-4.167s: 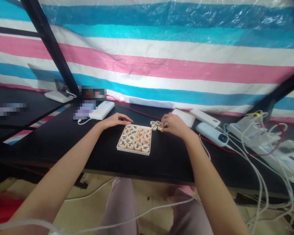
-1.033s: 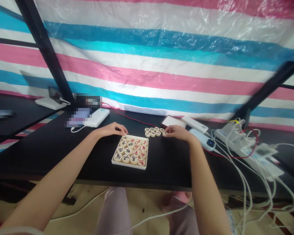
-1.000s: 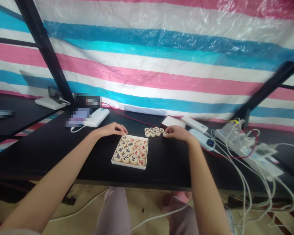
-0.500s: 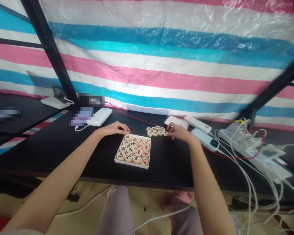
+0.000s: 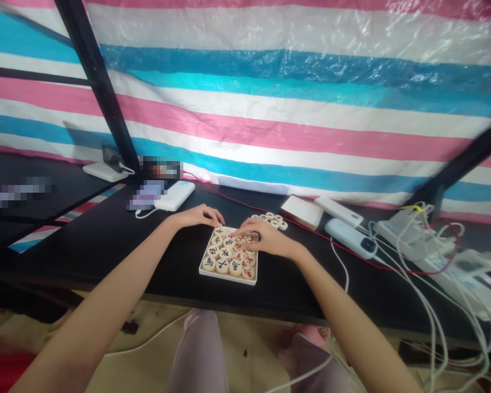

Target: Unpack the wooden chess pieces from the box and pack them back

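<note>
The shallow white square tray (image 5: pixel 228 279) sits just below the middle of the frame on the black desk (image 5: pixel 106 245). It is packed with round pale wooden discs (image 5: pixel 223 259) bearing red and black characters. The left hand (image 5: pixel 196 217) lies palm down, fingers loose and gripping nothing, touching the tray's upper left corner. The right hand (image 5: pixel 268 244) curls over the tray's upper right discs with its fingertips on them; whether it pinches one cannot be told. A cluster of loose discs (image 5: pixel 273 220) lies just up and right of the tray. Because the discs sit edge to edge, a clean lift probably calls for fingertips on one rim, drawn straight up, with the left hand steadying the tray.
</note>
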A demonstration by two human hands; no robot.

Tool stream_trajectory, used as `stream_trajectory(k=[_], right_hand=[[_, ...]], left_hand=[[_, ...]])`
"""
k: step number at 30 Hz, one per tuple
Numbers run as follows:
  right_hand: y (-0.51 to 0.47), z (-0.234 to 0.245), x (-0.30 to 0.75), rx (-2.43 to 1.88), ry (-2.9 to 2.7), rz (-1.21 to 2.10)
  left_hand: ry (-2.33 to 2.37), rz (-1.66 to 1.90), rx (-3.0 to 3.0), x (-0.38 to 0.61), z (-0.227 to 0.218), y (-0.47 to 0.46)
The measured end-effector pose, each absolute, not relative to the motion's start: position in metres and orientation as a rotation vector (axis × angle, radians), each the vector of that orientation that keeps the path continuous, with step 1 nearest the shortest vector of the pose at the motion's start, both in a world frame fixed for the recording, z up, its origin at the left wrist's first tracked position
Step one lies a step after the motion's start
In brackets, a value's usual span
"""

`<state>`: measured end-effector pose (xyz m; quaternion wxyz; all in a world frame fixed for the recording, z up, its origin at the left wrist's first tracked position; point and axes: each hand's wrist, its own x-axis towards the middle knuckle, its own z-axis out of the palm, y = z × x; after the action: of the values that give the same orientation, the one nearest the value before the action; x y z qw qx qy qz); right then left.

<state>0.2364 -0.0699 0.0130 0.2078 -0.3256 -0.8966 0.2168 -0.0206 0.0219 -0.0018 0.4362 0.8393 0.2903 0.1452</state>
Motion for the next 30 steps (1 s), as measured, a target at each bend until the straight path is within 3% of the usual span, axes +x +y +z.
stream_trajectory(k=[10, 19, 30], right_hand=[[-0.083, 0.012, 0.215, -0.788, -2.508, 0.477], [-0.082, 0.01, 0.214, -0.734, -2.38, 0.704], [-0.051, -0.005, 0.241, -1.362, -2.102, 0.052]], left_hand=[[0.641, 0.26, 2.181, -0.019, 0.005, 0.016], [0.672, 0.223, 2.196, -0.021, 0.003, 0.02], [0.623, 0.129, 2.218, -0.021, 0.013, 0.013]])
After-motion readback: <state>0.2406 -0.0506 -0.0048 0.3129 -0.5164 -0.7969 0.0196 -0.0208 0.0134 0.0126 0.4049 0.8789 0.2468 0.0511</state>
